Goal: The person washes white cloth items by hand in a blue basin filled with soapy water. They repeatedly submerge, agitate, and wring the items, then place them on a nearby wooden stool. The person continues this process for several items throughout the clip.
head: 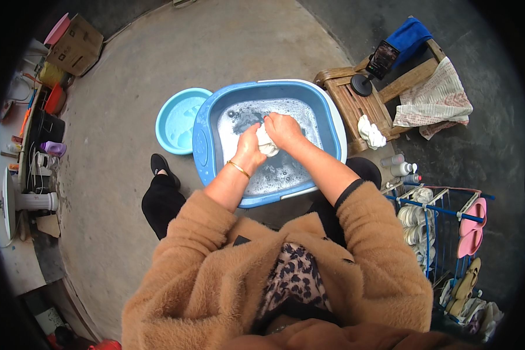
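A large blue plastic tub (203, 151) with a pale rim stands in front of me, holding sudsy water (273, 175). Over the water, my left hand (248, 146) grips one side of a bunched white cloth (267, 142). My right hand (283, 130) is closed on the cloth's upper right part, close beside the left. The fingers hide part of the cloth. Another crumpled white cloth (371, 132) lies at the edge of a wooden chair (339, 85) to the right of the tub.
A turquoise basin (161, 131) with liquid sits against the tub's left side. On the chair stands a phone (383, 59) on a round-based holder. Bottles (401, 169) and a blue shoe rack (446, 210) are at right. A pedestal sink (9, 205) is far left.
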Demonstrator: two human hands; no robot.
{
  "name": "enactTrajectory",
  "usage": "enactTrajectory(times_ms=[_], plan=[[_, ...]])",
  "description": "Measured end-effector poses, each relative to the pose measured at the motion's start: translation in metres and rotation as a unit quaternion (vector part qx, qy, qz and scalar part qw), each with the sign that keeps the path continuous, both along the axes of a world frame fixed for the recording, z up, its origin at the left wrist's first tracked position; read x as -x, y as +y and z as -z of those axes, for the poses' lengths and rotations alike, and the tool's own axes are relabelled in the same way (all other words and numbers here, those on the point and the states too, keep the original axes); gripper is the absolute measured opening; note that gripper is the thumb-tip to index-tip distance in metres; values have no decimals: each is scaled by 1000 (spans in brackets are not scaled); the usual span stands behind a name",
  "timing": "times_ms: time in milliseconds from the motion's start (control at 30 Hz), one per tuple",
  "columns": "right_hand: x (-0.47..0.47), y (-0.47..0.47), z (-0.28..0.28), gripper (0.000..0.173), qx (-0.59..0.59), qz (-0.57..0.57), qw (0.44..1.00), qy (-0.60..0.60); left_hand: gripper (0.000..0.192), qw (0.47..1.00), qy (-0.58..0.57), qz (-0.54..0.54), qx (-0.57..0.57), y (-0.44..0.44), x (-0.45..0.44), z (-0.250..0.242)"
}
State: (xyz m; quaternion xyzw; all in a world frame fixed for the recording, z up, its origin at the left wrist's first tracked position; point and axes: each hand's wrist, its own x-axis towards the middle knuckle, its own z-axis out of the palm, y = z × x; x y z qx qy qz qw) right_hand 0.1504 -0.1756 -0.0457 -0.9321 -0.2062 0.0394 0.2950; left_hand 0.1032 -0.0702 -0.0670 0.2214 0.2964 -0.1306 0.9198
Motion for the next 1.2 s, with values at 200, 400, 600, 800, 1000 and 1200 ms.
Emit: enactTrajectory(times_ms=[200, 400, 600, 800, 1000, 1200], plan=[[5, -6, 24, 26, 104, -142, 976, 132, 30, 984, 85, -69, -143, 13, -5, -3], [7, 0, 0, 28, 16, -103, 984, 142, 25, 978, 132, 42, -156, 14, -7, 5], [43, 16, -48, 22, -277, -132, 947, 98, 27, 995, -75, 65, 14, 19, -4, 21], [54, 17, -52, 21, -96, -164, 973, -128, 25, 898, -280, 182, 288, 14, 2, 14], [21, 9, -43, 24, 45, -84, 991, -95, 25, 986, -84, 91, 113, 2, 3, 3], [60, 20, -44, 18, -204, -174, 953, -139, 28, 882, -286, 180, 328, 17, 5, 17]])
